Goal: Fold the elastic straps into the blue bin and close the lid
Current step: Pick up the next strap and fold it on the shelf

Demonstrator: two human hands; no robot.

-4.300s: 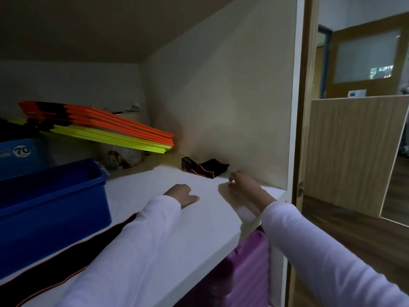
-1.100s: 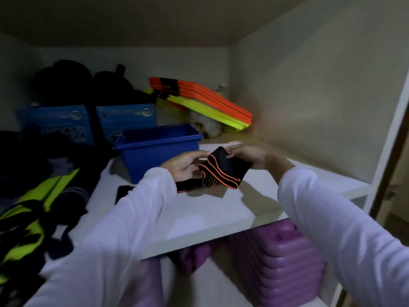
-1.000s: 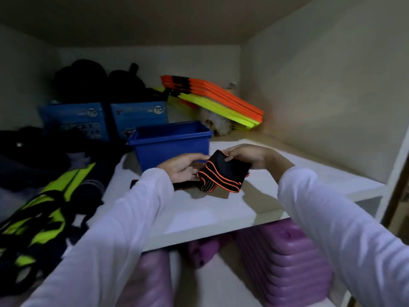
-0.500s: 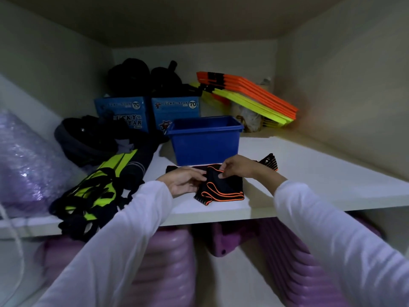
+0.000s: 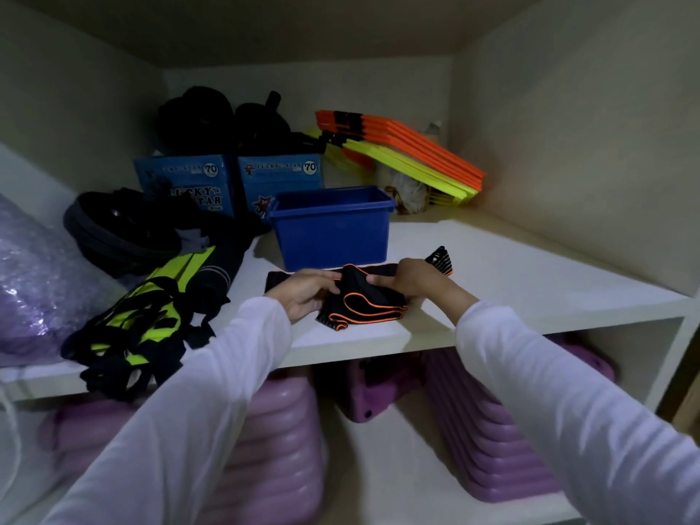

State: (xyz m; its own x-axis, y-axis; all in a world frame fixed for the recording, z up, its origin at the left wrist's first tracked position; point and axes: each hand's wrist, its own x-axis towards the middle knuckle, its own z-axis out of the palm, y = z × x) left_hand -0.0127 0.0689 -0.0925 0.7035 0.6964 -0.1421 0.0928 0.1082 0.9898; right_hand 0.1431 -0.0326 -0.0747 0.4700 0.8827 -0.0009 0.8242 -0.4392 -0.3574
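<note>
A black elastic strap with orange edging (image 5: 363, 306) lies in folded layers on the white shelf (image 5: 511, 282), just in front of the open blue bin (image 5: 331, 233). My left hand (image 5: 307, 291) presses and grips the strap's left side. My right hand (image 5: 413, 278) holds its right side, with the strap's ribbed end (image 5: 441, 257) sticking out behind my fingers. The bin has no lid on it, and no lid is visible. I cannot see inside the bin.
Two blue cardboard boxes (image 5: 231, 183) with dark gear on top stand behind the bin. Orange and yellow flat pads (image 5: 401, 153) lean at the back right. Black and neon-yellow vests (image 5: 151, 308) lie at the left. Purple plastic steps (image 5: 492, 430) fill the shelf below.
I carried the strap from the shelf's right end to the spot in front of the bin and laid it down. Both hands now press its folds flat.
</note>
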